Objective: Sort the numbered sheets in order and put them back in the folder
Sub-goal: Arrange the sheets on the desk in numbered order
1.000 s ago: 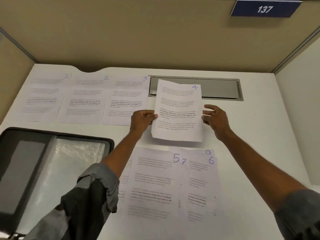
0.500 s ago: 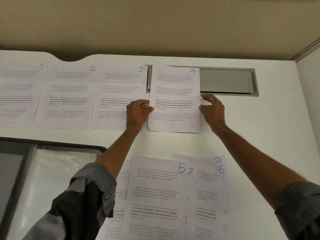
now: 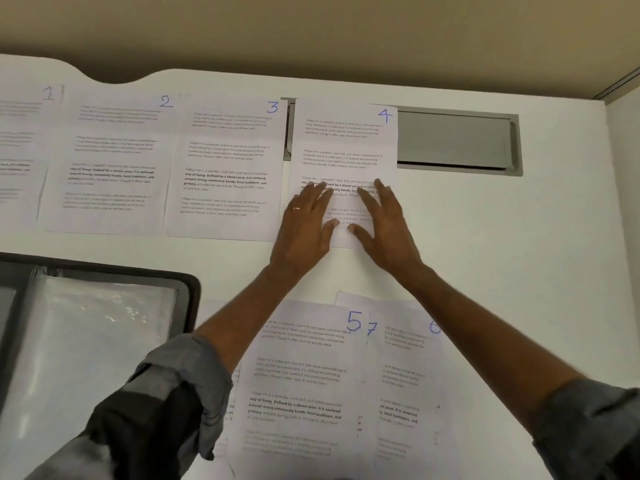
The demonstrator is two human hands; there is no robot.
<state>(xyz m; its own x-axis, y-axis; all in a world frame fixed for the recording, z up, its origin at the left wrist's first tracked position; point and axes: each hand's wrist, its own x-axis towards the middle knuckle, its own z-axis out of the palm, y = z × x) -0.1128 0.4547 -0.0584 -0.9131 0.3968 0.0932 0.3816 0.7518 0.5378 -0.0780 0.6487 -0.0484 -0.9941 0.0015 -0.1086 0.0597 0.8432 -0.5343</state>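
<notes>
Sheets marked 1 (image 3: 20, 150), 2 (image 3: 110, 161) and 3 (image 3: 228, 168) lie side by side along the far edge of the white desk. Sheet 4 (image 3: 346, 143) lies flat to the right of sheet 3, its top over a metal cable hatch. My left hand (image 3: 306, 225) and my right hand (image 3: 382, 223) both press flat on the lower part of sheet 4, fingers straight. Nearer to me lies a loose pile with sheet 5 (image 3: 301, 382) on top, and sheets 7 (image 3: 371, 329) and 6 (image 3: 408, 368) showing beside it. The open folder (image 3: 100, 341) with clear sleeves lies at the left.
The grey metal cable hatch (image 3: 457, 140) is set into the desk at the back right. A beige partition wall (image 3: 311, 36) stands behind the desk. Bare white desk surface (image 3: 519, 254) stretches to the right of my hands.
Sheet 4 went from held in the air by its side edges to lying flat beside sheet 3. Both hands let go of the edges and now press flat on it.
</notes>
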